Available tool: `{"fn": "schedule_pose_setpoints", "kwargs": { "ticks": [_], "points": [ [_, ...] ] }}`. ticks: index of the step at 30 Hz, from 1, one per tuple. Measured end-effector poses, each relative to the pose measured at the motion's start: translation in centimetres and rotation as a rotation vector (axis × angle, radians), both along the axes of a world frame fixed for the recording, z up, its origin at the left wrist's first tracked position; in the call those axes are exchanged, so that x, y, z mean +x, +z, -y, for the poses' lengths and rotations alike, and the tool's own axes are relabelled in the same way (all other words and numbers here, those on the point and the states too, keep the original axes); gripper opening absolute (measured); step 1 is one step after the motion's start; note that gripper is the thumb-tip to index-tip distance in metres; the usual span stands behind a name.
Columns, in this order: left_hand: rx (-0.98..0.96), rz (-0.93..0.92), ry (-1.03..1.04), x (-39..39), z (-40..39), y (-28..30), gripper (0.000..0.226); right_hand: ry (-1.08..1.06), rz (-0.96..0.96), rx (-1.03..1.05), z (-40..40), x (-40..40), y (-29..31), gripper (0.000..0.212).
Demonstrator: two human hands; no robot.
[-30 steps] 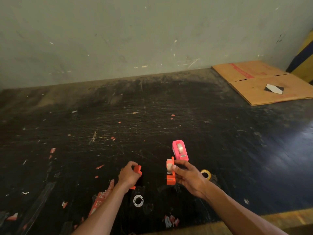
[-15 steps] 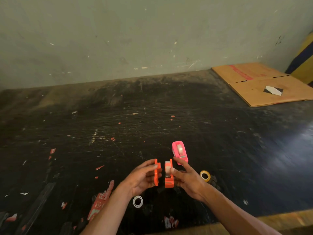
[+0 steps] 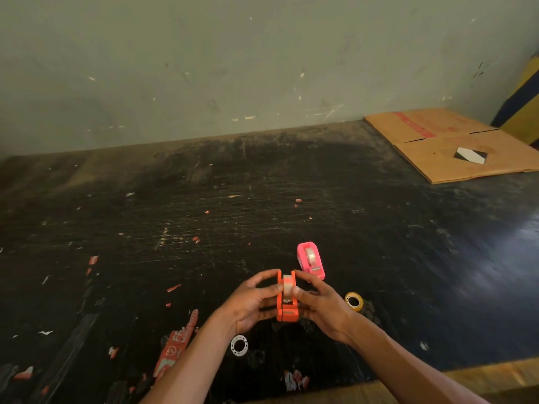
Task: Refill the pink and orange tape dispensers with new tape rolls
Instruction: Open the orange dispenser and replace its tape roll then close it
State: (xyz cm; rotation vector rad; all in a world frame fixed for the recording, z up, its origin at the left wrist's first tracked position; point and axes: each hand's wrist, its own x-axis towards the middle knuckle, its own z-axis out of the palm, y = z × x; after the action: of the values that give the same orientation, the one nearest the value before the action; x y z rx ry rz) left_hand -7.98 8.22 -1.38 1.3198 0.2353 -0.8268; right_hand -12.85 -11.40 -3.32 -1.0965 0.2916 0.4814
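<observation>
The orange tape dispenser (image 3: 287,307) is held upright between both hands, just above the black table. Its two halves sit close together with a clear tape roll (image 3: 288,284) between them. My left hand (image 3: 250,301) presses the left half and my right hand (image 3: 318,304) grips the right half. The pink tape dispenser (image 3: 310,259) stands on the table just beyond my right hand, with a clear roll inside it. A yellowish tape roll (image 3: 354,301) lies flat to the right of my right hand. A white empty core ring (image 3: 239,345) lies near my left wrist.
The black scratched table (image 3: 204,228) carries red tape scraps and a red label strip (image 3: 178,345) at the near left. Flattened cardboard (image 3: 455,147) lies at the far right against the wall. A wooden edge (image 3: 466,374) runs along the near right.
My left hand carried the loose orange half in from the left and brought it against the half in my right hand. The two halves now enclose the roll.
</observation>
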Motion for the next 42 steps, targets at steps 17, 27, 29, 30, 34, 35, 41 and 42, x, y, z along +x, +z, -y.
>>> {"fn": "schedule_pose_setpoints", "kwargs": {
  "ticks": [17, 27, 29, 30, 34, 35, 41, 42],
  "points": [
    [0.023, 0.04, -0.008, -0.2, 1.2, -0.1, 0.053, -0.023, -0.006, -0.086, 0.1, 1.1, -0.3, 0.054],
    [0.473, 0.492, -0.474, -0.4, 0.7, -3.8, 0.134, 0.008, -0.075, -0.248, 0.1, 1.9, -1.8, 0.044],
    [0.559, 0.533, -0.44, 0.2, 0.9, -4.4, 0.13, 0.029, -0.064, -0.318, -0.1, 2.4, -2.1, 0.044],
    [0.605, 0.558, -0.442, 0.5, 1.0, -4.8, 0.13, 0.037, -0.056, -0.353, -0.2, 2.6, -2.1, 0.045],
    [0.788, 0.723, -0.448, 1.8, 1.6, -5.6, 0.124, 0.077, -0.002, -0.456, -0.7, 3.7, -1.9, 0.046],
    [0.825, 0.755, -0.451, 2.3, 1.8, -5.5, 0.122, 0.083, 0.02, -0.477, -0.8, 4.0, -1.7, 0.045],
    [0.944, 0.758, -0.47, 5.7, 2.1, -5.6, 0.119, 0.13, 0.102, -0.634, -1.7, 6.8, -1.5, 0.038],
    [0.959, 0.753, -0.477, 6.1, 2.0, -5.7, 0.12, 0.133, 0.111, -0.681, -1.8, 7.2, -1.6, 0.038]
  ]
}}
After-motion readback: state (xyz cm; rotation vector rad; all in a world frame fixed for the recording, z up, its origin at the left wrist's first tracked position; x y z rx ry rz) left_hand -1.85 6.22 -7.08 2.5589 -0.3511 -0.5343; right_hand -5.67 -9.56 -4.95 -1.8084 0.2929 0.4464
